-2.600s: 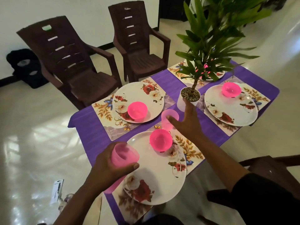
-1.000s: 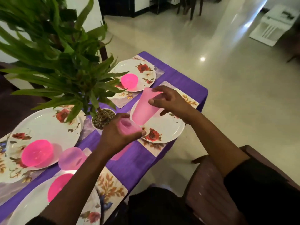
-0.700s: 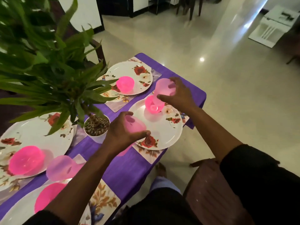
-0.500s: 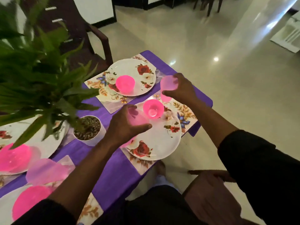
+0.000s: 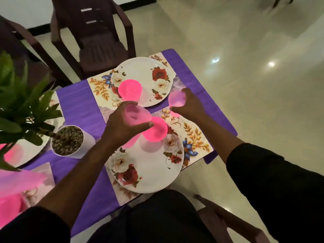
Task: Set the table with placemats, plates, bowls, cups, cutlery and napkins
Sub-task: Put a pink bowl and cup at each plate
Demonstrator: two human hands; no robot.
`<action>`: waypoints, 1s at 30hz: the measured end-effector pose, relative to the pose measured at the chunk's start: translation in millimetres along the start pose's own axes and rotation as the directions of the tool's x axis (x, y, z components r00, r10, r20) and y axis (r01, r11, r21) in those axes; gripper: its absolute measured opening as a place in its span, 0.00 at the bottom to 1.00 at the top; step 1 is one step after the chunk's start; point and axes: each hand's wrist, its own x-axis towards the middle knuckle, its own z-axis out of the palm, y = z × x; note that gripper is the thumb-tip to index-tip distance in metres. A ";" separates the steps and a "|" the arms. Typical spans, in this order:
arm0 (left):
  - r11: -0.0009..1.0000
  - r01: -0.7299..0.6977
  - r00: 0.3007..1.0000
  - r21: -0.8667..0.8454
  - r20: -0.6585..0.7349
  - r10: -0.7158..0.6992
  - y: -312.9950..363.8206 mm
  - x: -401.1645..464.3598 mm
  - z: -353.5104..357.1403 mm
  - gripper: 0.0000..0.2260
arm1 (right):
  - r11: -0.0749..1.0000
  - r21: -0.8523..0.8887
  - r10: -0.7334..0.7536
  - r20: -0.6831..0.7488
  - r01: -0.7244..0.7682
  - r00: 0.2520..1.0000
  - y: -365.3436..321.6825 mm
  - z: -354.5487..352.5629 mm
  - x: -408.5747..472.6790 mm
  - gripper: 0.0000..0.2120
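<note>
1. Right hand [image 5: 190, 106] grips a pink cup [image 5: 176, 101] by the rim, upright, at the far corner of the near floral placemat [image 5: 196, 137], beside the plate [image 5: 149, 163].
2. Left hand [image 5: 124, 127] holds a second pink cup [image 5: 137, 115] over the pink bowl [image 5: 156, 129]; far setting [image 5: 145, 81] lies just ahead, nearer the left hand.
3. No readable writing or labels.

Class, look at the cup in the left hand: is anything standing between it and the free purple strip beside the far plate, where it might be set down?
Nothing visible blocks it. The left hand grips the cup above the near plate. The bare cloth left of the far plate lies open. The plant pot stands off to the left.
</note>
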 end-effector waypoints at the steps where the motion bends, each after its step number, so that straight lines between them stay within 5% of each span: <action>1: 1.000 0.007 1.000 -0.006 -0.001 -0.007 -0.3 0.3 0.6 0.41 | 1.000 0.006 0.010 0.006 -0.010 1.000 1.6 -0.6 -0.7 0.48; 16: 1.000 0.010 0.999 -0.013 -0.041 -0.010 9.0 -2.0 -6.4 0.44 | 0.999 -0.033 -0.031 0.100 0.034 0.995 -6.1 -14.9 2.3 0.58; 22: 0.999 -0.004 1.000 0.038 -0.025 0.005 16.3 -2.4 -3.4 0.40 | 0.943 0.158 -0.273 -0.142 0.294 0.951 -53.3 -30.1 -21.1 0.38; 26: 0.997 -0.040 0.999 0.063 -0.022 0.042 28.7 -1.5 -0.1 0.38 | 0.894 0.328 -0.356 0.109 0.304 0.928 -89.1 -35.0 -46.6 0.25; 30: 0.989 -0.119 0.993 0.083 -0.010 0.120 42.5 -2.2 2.5 0.40 | 0.912 0.238 -0.403 0.361 0.334 0.841 -103.2 -30.0 -79.3 0.39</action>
